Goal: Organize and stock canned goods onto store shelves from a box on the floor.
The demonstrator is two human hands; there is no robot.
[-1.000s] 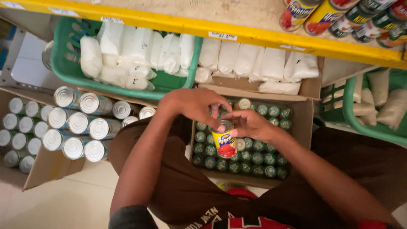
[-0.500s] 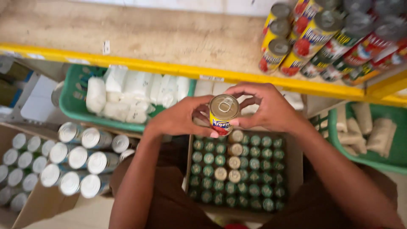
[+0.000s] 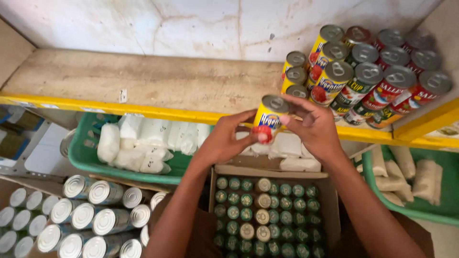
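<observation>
Head view. I see a worn wooden shelf [image 3: 143, 81] with a yellow front edge [image 3: 119, 109], and a stained, cracked white wall [image 3: 191, 24] behind it. The left two thirds of the board is bare; that is the open room. A side wall closes the shelf on the right.

My left hand [image 3: 224, 141] and right hand [image 3: 311, 126] are both wrapped around one yellow can [image 3: 269, 119], held tilted just in front of the yellow edge, with its grey pull-tab lid facing up and far. The left fingers curl under its near end; the right fingers cover its right side.

The far right of the shelf holds a packed cluster of cans [image 3: 368, 71]: about seven yellow ones and roughly eight red or dark ones. The rows overlap, so the count is loose.

Below the shelf:
- A green basket [image 3: 79, 157] at left holds around ten white bags.
- A second green basket [image 3: 430, 210] at right holds four or five pale bags.
- An open carton [image 3: 330, 191] directly under my hands holds small green-lidded tins in a grid, with about six pale lids among them.
- A carton at near left holds silver cans [image 3: 91, 220] lying on their sides, roughly fifteen visible.
</observation>
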